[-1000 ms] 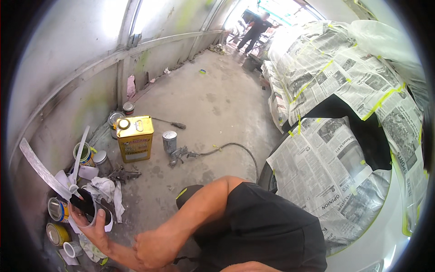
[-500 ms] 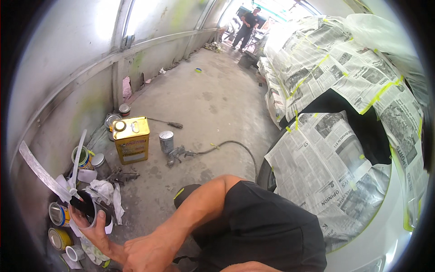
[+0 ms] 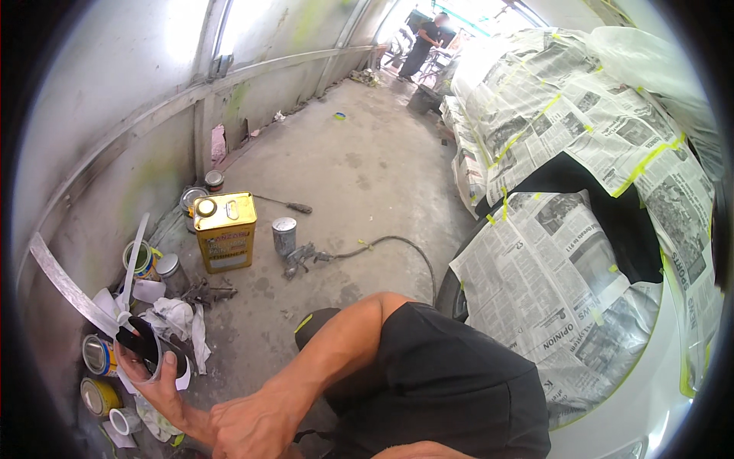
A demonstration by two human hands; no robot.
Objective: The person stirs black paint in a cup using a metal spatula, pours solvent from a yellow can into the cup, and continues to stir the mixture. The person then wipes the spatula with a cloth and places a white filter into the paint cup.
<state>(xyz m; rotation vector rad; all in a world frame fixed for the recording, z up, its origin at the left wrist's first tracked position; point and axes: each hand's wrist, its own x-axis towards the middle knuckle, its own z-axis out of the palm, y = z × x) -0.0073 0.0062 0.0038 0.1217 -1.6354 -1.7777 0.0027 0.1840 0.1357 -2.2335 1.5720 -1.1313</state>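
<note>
My left hand (image 3: 162, 392) is closed around a clear plastic cup (image 3: 170, 358), thumb on the near side. The cup is tilted and its inside looks coated with black liquid. Two long pale sticks rise out of it: a wide flat stick (image 3: 73, 284) leaning left and a narrower stick (image 3: 136, 256) standing steeper. My right hand (image 3: 241, 427) is curled closed against my left wrist and appears to grip it; some of its fingers are hidden. White crumpled rags (image 3: 174, 317) lie just beyond the cup.
A gold thinner can (image 3: 225, 233) and a spray gun with a grey cup (image 3: 294, 249) stand on the concrete floor, its hose (image 3: 397, 239) running right. Paint tins (image 3: 99, 396) line the left wall. A car masked with newspaper (image 3: 535, 283) fills the right. Far off stands a person (image 3: 424, 47).
The view has shifted slightly. My hands keep their hold, with the cup and sticks nearly unmoved. The person far off has turned and leans toward the right.
</note>
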